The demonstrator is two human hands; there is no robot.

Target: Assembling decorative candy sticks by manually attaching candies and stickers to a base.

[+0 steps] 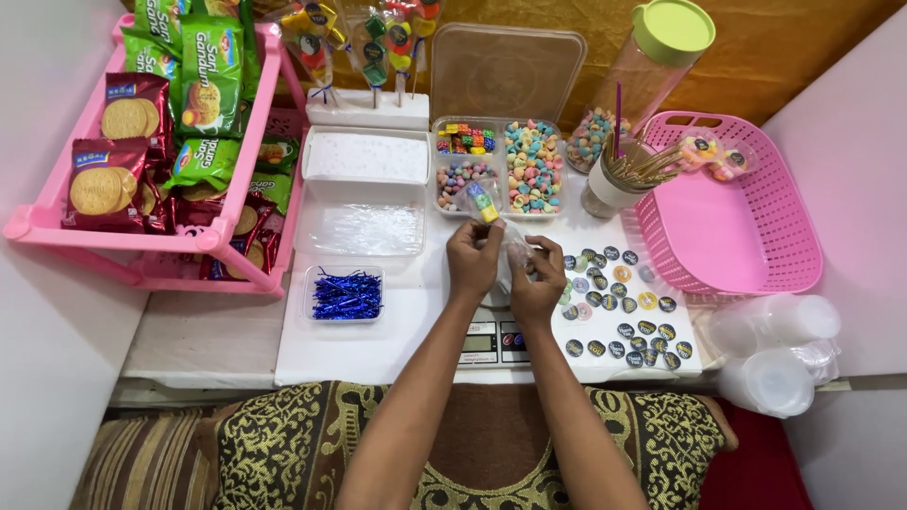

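My left hand [472, 257] and my right hand [537, 280] meet above a small digital scale [493, 342] at the table's middle. Between them they hold a small clear plastic bag [501, 236] with a few colourful candies [484, 201] at its upper end. Just beyond the hands stands a divided clear container [498, 165] filled with coloured sweets. Round stickers [619, 307] lie scattered on the white table to the right of my right hand.
A pink rack [142, 231] with biscuit packets stands at the left. A tray of blue twist ties [347, 294], clear bags [364, 227], a stand of wrapped candy sticks [368, 104], a cup of sticks [619, 175], a green-lidded jar [652, 66], a pink basket [737, 217] and clear cups [775, 349] surround the work spot.
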